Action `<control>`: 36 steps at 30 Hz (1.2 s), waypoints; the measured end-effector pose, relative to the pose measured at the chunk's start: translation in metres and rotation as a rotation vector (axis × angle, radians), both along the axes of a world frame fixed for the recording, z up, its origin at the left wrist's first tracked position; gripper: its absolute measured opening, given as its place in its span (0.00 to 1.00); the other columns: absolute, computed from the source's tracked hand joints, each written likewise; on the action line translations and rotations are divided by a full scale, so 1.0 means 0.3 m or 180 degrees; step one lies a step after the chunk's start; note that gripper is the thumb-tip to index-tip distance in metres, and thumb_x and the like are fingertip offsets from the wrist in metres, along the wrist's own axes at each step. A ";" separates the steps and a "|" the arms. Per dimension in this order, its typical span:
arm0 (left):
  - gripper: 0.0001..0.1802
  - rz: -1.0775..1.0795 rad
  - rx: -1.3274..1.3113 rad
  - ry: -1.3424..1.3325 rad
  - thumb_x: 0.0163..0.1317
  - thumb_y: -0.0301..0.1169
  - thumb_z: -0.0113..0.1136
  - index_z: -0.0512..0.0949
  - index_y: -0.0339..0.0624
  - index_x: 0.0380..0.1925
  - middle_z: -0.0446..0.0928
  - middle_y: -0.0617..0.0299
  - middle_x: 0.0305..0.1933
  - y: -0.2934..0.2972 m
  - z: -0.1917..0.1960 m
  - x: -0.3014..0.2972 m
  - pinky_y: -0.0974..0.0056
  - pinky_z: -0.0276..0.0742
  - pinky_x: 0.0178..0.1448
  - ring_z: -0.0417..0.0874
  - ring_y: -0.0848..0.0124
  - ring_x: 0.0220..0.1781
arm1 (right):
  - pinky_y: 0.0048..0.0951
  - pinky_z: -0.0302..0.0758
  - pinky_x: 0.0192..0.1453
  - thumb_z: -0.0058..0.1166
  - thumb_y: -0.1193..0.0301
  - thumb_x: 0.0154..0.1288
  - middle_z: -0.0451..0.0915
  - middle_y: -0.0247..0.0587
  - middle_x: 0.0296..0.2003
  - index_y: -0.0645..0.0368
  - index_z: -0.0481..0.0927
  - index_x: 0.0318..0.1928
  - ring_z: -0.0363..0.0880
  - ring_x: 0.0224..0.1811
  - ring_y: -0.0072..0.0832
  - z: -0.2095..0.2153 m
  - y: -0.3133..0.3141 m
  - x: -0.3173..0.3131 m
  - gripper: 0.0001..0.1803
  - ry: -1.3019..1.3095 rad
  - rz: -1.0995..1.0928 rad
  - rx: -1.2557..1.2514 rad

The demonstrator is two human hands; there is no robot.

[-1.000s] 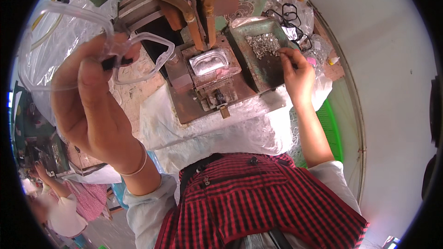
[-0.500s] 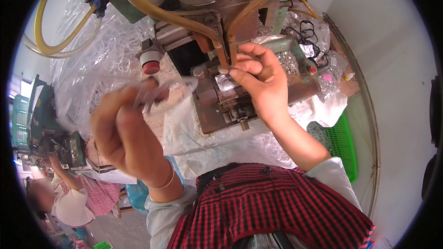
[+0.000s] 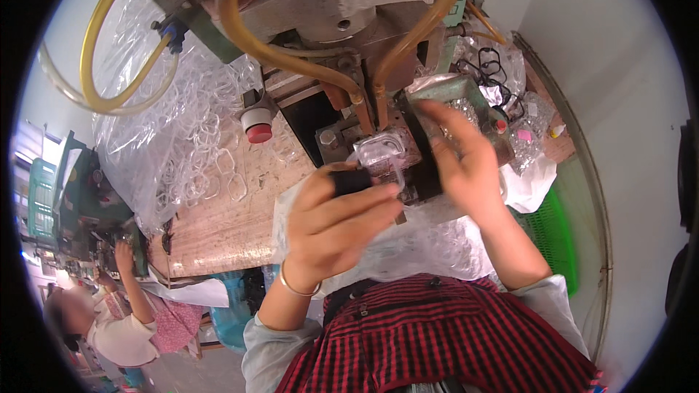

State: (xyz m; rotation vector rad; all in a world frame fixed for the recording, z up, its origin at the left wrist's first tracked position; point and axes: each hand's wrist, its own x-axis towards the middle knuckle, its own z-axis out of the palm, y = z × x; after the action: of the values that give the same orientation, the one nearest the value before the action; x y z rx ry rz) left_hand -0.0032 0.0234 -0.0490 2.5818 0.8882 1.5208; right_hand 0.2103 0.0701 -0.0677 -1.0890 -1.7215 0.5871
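Note:
A clear plastic frame (image 3: 398, 173), shaped like a rounded ring, is held in the fingers of my left hand (image 3: 328, 218) at the front of the machine's fixture. A black band or cover (image 3: 351, 183) shows at one of that hand's fingers. Behind the frame is a shiny metal block (image 3: 380, 151), below two copper-coloured electrode tips (image 3: 373, 115) fed by yellow hoses. My right hand (image 3: 466, 164), slightly blurred, has its fingers apart beside the green metal tray (image 3: 429, 85) of small shiny parts. I see nothing in it.
A red push button (image 3: 258, 133) sits left of the fixture. Many clear frames (image 3: 207, 160) lie in a plastic bag on the wooden table (image 3: 211, 240). A green basket (image 3: 557, 236) stands low on the right. At far left another person (image 3: 120, 313) works at a machine.
My left hand has moved right, bringing the clear frame to the fixture. My right hand has left the electrode tips and moved right toward the tray. The view has shifted slightly.

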 end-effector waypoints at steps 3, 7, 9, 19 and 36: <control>0.16 -0.0056 -0.0004 0.0446 0.46 0.25 0.70 0.88 0.50 0.37 0.85 0.66 0.48 0.027 -0.040 0.035 0.54 0.79 0.60 0.80 0.65 0.38 | 0.34 0.75 0.63 0.51 0.83 0.65 0.82 0.50 0.55 0.65 0.74 0.62 0.81 0.59 0.36 -0.239 0.086 0.175 0.23 0.0545 -0.0700 -0.0685; 0.17 0.0070 -0.0226 0.0608 0.45 0.24 0.70 0.87 0.50 0.38 0.84 0.66 0.47 0.004 -0.035 0.045 0.52 0.78 0.62 0.79 0.65 0.37 | 0.28 0.72 0.63 0.46 0.83 0.71 0.81 0.42 0.54 0.65 0.74 0.60 0.79 0.57 0.28 -0.182 0.131 0.243 0.19 0.1149 -0.1213 0.0179; 0.17 0.0019 -0.0397 0.0581 0.46 0.23 0.70 0.87 0.49 0.39 0.84 0.66 0.48 0.006 -0.020 0.043 0.53 0.78 0.62 0.80 0.64 0.38 | 0.29 0.76 0.56 0.50 0.80 0.70 0.84 0.43 0.46 0.62 0.77 0.56 0.83 0.49 0.30 -0.207 0.151 0.285 0.16 0.0594 -0.1411 0.0074; 0.17 0.0109 -0.0332 0.0608 0.49 0.25 0.69 0.87 0.47 0.42 0.84 0.61 0.51 -0.022 -0.079 0.031 0.52 0.78 0.63 0.83 0.60 0.46 | 0.47 0.78 0.50 0.65 0.69 0.56 0.81 0.46 0.38 0.60 0.81 0.33 0.80 0.47 0.49 -0.347 0.094 0.221 0.09 -0.2210 -0.1675 0.0218; 0.11 0.2867 -0.1407 -0.2009 0.66 0.29 0.62 0.84 0.34 0.44 0.85 0.56 0.46 0.088 -0.634 -0.877 0.66 0.77 0.54 0.82 0.71 0.48 | 0.46 0.76 0.49 0.64 0.71 0.56 0.80 0.43 0.39 0.55 0.83 0.37 0.78 0.48 0.46 -0.311 0.079 0.177 0.08 -0.2104 -0.1487 0.0276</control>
State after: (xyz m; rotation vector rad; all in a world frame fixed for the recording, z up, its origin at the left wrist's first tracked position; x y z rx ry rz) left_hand -0.2662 0.0498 -0.2393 1.2680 2.0781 1.8003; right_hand 0.2634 0.0939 -0.1610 -1.6752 -1.9057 -0.1680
